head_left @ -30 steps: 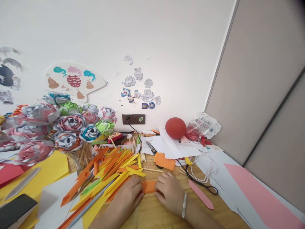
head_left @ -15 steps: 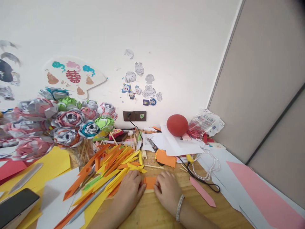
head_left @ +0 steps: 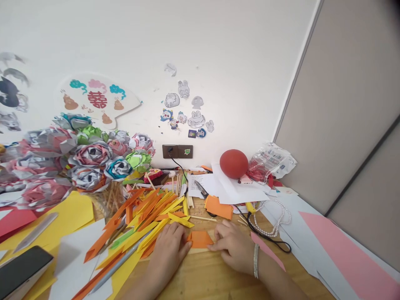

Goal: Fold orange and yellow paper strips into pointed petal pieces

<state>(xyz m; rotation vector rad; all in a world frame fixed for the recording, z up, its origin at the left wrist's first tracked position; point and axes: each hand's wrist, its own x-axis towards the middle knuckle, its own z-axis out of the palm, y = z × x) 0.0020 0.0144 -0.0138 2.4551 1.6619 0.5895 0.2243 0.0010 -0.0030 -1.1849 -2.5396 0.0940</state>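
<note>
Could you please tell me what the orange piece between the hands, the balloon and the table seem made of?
Orange piece: probably matte paper, flat and straight-edged without shine. Balloon: likely smooth rubber, judging by its evenly rounded skin. Table: wood or wood-look laminate, smooth-looking, given its grained surface.

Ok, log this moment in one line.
left hand: at orange paper, left end | right hand: at its right end | paper: on table | beyond left hand: strips

orange piece (head_left: 200, 239): matt paper; tabletop (head_left: 203, 275): smooth wood; balloon (head_left: 234, 163): smooth
</note>
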